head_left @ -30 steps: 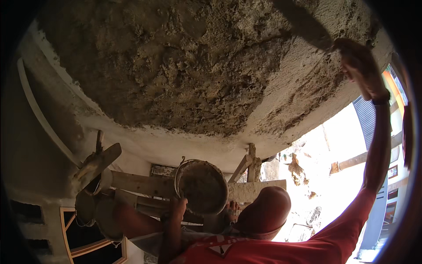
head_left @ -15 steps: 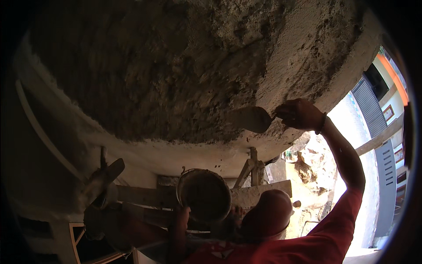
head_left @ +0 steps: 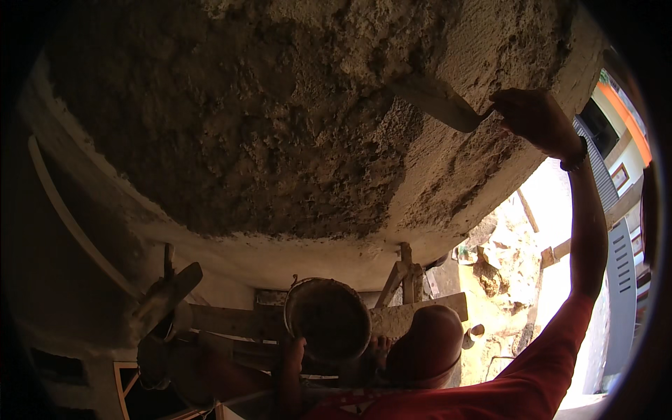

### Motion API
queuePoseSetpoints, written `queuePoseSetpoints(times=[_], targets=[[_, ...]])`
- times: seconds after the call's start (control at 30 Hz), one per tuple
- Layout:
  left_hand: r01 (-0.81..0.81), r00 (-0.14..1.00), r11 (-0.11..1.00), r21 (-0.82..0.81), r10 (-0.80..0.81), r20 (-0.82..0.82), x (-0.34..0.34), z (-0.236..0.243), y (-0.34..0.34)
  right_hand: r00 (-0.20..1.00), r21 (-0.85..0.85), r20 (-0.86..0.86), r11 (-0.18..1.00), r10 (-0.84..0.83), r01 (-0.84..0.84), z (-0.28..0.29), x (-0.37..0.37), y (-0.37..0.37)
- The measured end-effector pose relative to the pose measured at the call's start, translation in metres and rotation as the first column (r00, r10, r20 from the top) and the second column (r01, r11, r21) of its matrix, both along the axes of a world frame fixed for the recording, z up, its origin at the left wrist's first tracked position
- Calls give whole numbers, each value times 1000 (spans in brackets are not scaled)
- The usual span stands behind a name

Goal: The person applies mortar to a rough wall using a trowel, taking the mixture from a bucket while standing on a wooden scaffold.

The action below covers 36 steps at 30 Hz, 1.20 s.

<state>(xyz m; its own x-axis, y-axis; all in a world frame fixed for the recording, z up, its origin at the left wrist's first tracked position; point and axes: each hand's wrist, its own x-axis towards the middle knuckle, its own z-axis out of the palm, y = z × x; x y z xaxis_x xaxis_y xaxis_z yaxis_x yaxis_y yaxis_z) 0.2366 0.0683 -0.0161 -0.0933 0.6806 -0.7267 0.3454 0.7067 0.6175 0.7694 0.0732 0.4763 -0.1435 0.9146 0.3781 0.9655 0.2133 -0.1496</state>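
Coverage: rough mortar [head_left: 280, 140] is widely laid; levelling appears to remain. Trowel [head_left: 437, 103]: raised at the mortar, contact unclear. Right hand [head_left: 535, 119]: elevated, wrist bent, fingers closed on the trowel. Left hand [head_left: 292, 353]: low, gripping the bucket [head_left: 364, 304] at its lower left edge

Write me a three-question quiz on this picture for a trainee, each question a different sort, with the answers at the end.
1. Multiple choice: what does the right hand hold?
A) a paint roller
B) a trowel
C) a hammer
2. True or false: the left hand is at the edge of the bucket.
3. Fill in the blank: the sleeve on the raised arm is ____.

Key: 1. B; 2. true; 3. red.
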Motion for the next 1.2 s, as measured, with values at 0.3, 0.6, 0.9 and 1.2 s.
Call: queuePoseSetpoints(times=[0.3,0.6,0.9,1.2], targets=[[-6,1000,1000,-28,7,18,5,22,3,996,137,88,990,19,-31,-9,-53,-10],[-18,1000,991,129,19,-7,-2,-17,-1,958,-167,136,959,252,-228,-127,-74,70],[-20,1000,997,75,21,-18,-6,20,3,996,-61,-11,994,85,-86,-68,-39,52],[-39,997,998,-41,36,-72,0,-3,6,977,216,205,976,-59,13,-6,-36,-1]])
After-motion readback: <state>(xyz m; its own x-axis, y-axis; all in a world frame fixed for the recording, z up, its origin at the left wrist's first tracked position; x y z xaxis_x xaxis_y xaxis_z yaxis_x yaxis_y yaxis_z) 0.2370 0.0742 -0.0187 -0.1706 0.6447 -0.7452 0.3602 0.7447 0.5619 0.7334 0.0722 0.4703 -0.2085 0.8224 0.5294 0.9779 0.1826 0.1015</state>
